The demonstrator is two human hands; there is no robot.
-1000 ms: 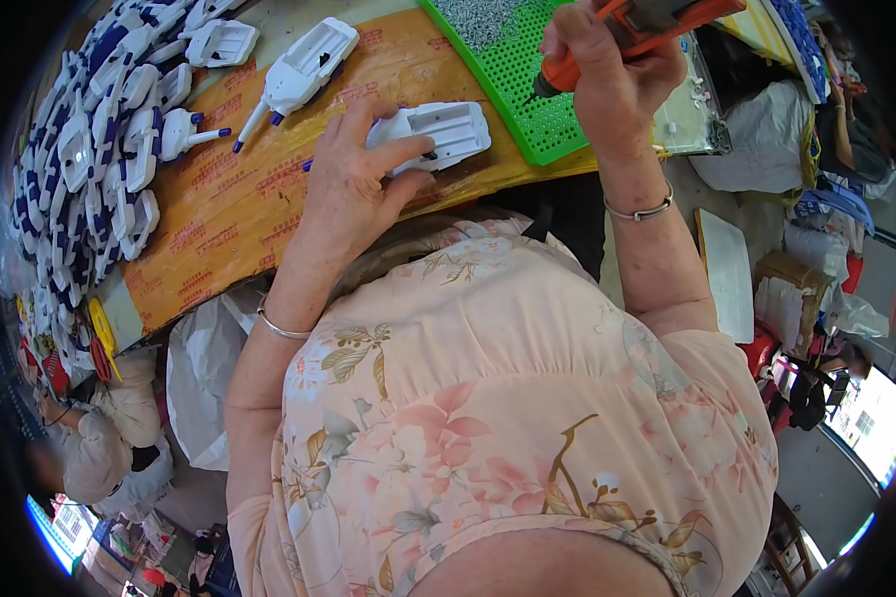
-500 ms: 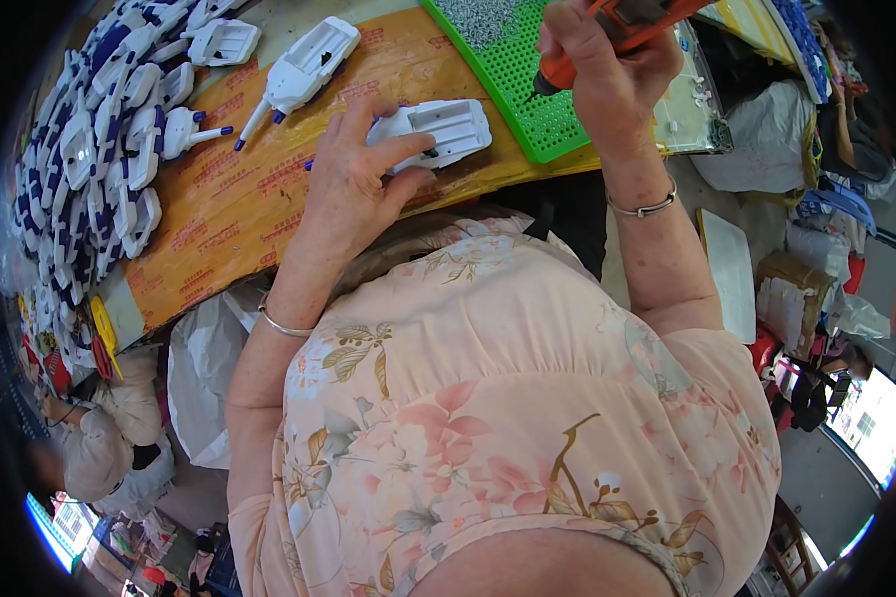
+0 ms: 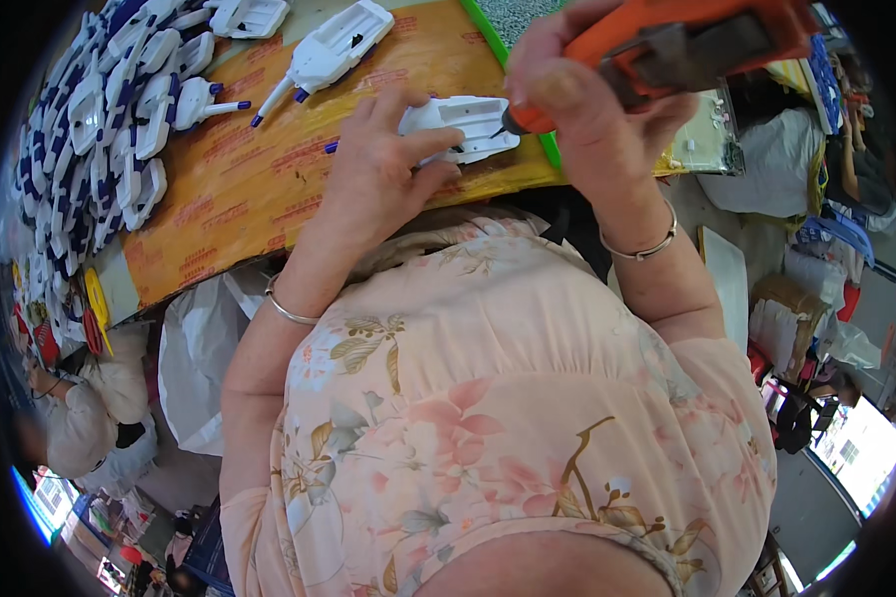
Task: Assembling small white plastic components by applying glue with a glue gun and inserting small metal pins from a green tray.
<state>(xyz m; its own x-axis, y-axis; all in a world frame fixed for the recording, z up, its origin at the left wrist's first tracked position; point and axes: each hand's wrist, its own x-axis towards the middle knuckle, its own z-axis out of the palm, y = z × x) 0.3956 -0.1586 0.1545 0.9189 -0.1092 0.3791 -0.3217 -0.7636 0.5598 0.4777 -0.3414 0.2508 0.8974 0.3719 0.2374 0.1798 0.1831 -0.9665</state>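
With the thumb and fingers of my left hand (image 3: pixel 383 164) I hold a white plastic housing (image 3: pixel 478 114) against the table, its hollow ribbed side facing up. A blue tip (image 3: pixel 332 147) pokes out to the left of that hand. My right hand (image 3: pixel 597 124) is wrapped round an orange power screwdriver (image 3: pixel 697 45). The tool lies slanted, with its dark bit (image 3: pixel 506 131) at the right end of the housing; whether it touches cannot be made out. Farther off lies a second white housing (image 3: pixel 338 45) with a blue-tipped stem.
A big heap of white and blue housings (image 3: pixel 85 119) covers the left of the table (image 3: pixel 219 209), which is faced with brown printed tape. Behind my right hand sits a green perforated tray (image 3: pixel 486 22) holding small metal pieces (image 3: pixel 543 30). Another person (image 3: pixel 85 428) sits at lower left.
My right hand has brought the screwdriver leftward from over the green tray to the housing's right end. My left hand keeps its hold on the housing. The whole view has shifted slightly.
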